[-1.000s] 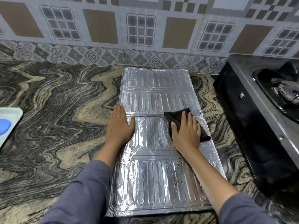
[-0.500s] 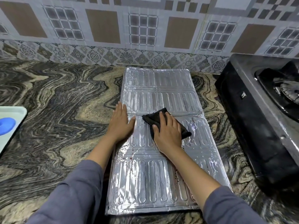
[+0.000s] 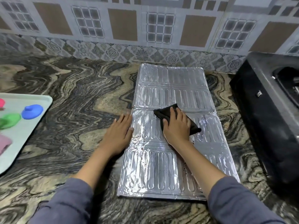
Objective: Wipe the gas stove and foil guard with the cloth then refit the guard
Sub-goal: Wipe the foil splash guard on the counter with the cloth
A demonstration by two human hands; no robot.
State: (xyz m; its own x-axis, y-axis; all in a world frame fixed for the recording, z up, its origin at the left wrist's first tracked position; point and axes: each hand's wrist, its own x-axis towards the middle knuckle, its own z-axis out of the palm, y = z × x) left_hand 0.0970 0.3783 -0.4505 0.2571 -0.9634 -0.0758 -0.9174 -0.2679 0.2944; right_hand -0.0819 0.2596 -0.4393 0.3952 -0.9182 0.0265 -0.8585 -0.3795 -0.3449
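The silver foil guard (image 3: 174, 88) lies flat on the marble counter, ribbed side up, with dark specks on its near panels. My right hand (image 3: 177, 126) presses a black cloth (image 3: 163, 112) flat onto the guard's middle panel, fingers straight over it. My left hand (image 3: 119, 133) lies flat at the guard's left edge, mostly on the counter, thumb touching the foil. The black gas stove (image 3: 265, 107) stands to the right of the guard, its burner partly cut off by the frame edge.
A pale tray (image 3: 40, 110) at the left edge holds blue (image 3: 32, 111), green (image 3: 8, 121) and pink items. The patterned tile wall (image 3: 145, 29) runs along the back. Marble counter (image 3: 72, 97) lies between tray and guard.
My right hand slid the cloth leftward across the guard's middle panel. My left hand shifted left, off the foil toward its edge. The view turned left, showing more of the tray.
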